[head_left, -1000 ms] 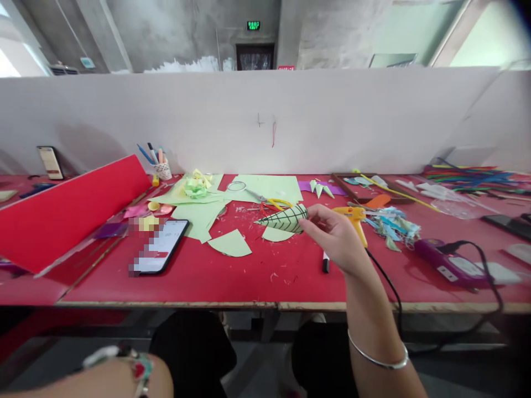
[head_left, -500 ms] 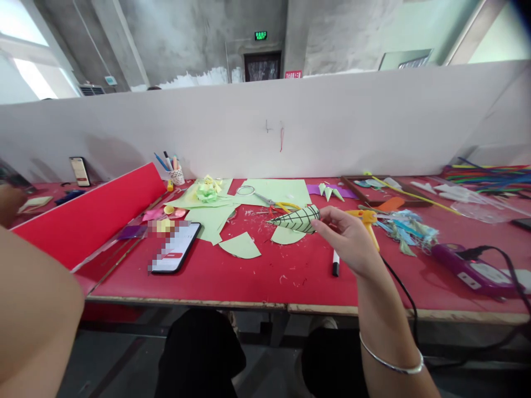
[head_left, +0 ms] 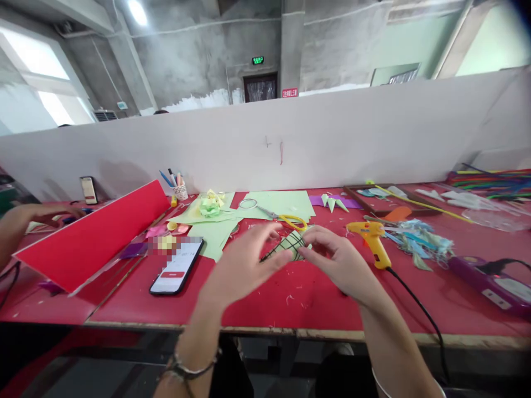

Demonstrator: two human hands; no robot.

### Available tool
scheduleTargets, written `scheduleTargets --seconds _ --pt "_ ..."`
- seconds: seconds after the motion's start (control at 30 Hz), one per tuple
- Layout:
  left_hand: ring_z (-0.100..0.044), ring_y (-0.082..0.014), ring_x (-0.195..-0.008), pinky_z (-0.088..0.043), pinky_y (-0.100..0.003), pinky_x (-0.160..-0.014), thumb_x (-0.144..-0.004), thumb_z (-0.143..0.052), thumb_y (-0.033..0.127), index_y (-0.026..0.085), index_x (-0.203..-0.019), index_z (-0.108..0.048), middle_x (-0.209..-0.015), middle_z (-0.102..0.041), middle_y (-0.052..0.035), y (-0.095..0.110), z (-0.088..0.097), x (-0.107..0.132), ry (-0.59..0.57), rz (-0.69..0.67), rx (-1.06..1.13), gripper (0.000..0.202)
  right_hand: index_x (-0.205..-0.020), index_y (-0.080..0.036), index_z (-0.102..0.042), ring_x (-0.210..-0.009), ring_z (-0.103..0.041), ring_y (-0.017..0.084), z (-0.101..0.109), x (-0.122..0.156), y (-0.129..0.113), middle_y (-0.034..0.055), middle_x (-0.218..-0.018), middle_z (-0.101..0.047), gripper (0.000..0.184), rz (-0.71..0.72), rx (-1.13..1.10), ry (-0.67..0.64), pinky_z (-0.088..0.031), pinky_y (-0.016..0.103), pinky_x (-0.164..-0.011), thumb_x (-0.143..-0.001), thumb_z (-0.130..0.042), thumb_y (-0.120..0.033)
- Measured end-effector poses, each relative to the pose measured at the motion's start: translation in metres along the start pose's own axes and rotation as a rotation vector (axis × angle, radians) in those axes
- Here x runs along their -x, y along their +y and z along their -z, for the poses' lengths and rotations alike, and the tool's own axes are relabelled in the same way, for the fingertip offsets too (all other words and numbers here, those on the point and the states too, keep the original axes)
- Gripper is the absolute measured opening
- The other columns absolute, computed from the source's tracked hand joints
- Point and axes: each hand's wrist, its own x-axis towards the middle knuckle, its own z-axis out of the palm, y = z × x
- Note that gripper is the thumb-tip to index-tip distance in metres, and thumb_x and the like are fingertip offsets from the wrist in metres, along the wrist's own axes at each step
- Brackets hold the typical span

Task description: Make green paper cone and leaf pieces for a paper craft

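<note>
A small light-green paper cone with black lines [head_left: 289, 247] is held between both hands above the red table [head_left: 315, 298]. My left hand [head_left: 243, 265] pinches its pointed left end with thumb and fingers. At the wide right end, my right hand [head_left: 340, 261] has its fingers curled round the cone. Yellow-handled scissors [head_left: 277, 215] lie just behind the cone on green paper sheets [head_left: 282, 202].
A phone [head_left: 177, 266] lies left of my hands, beside a red board [head_left: 95, 237]. A yellow glue gun [head_left: 373, 236] with a black cord sits to the right, then paper scraps and a purple device [head_left: 489, 275]. Another person's arm [head_left: 25, 218] reaches in at far left. A white partition runs behind.
My left hand has come up from below and taken the cone's tip. The cone has dropped a little lower, and the view has tilted up.
</note>
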Motion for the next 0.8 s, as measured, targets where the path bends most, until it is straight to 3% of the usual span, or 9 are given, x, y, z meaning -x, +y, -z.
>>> scheduleTargets --seconds 0.07,0.17,0.43,0.6,0.8 --pt "-0.057 -0.0201 -0.086 -0.044 -0.031 -0.072 -0.083 -0.039 0.047 0.02 -0.106 -0.052 -0.094 -0.062 -0.0055 -0.006 -0.015 -0.002 -0.082 0.03 -0.016 0.038 -0.068 -0.019 -0.053 -0.073 -0.049 0.014 -0.005 -0.003 0.001 0.0026 -0.078 -0.053 0.012 -0.001 -0.004 -0.024 -0.039 0.028 -0.063 -0.077 -0.051 -0.026" --pt "-0.057 -0.0187 -0.069 -0.041 -0.028 -0.062 -0.085 -0.029 0.05 0.019 -0.096 -0.054 -0.073 -0.061 -0.0031 -0.016 -0.03 -0.002 -0.143 0.081 -0.021 0.042 -0.068 -0.02 -0.053 -0.072 -0.049 0.014 -0.012 -0.006 0.005 0.002 -0.077 -0.053 0.012 -0.022 -0.001 -0.035 -0.04 0.028 -0.064 -0.077 -0.051 -0.027" --pt "-0.054 -0.0171 -0.083 -0.041 -0.026 -0.071 -0.086 -0.03 0.045 0.021 -0.107 -0.047 -0.094 -0.06 -0.004 -0.033 -0.035 0.006 -0.116 0.12 0.207 0.035 -0.058 -0.018 -0.05 -0.074 -0.049 0.015 -0.028 -0.013 0.015 0.0022 -0.078 -0.051 0.025 -0.068 0.048 -0.118 -0.039 0.026 -0.067 -0.077 -0.051 -0.033" --pt "-0.051 -0.0141 -0.065 -0.04 -0.025 -0.061 -0.088 -0.023 0.042 0.019 -0.105 -0.047 -0.075 -0.057 -0.001 -0.038 -0.036 0.011 -0.161 0.15 0.267 0.037 -0.058 -0.019 -0.049 -0.073 -0.048 0.015 -0.03 -0.014 0.019 0.0018 -0.078 -0.05 0.024 -0.096 0.043 -0.089 -0.039 0.026 -0.064 -0.077 -0.051 -0.034" --pt "-0.052 -0.0156 -0.071 -0.039 -0.026 -0.065 -0.089 -0.024 0.041 0.019 -0.097 -0.048 -0.08 -0.057 -0.0025 -0.041 -0.044 0.011 -0.107 0.158 0.247 0.034 -0.062 -0.019 -0.057 -0.081 -0.048 0.017 -0.037 -0.015 0.026 0.0028 -0.083 -0.049 0.02 -0.107 0.035 -0.053 -0.04 0.029 -0.074 -0.071 -0.059 -0.037"
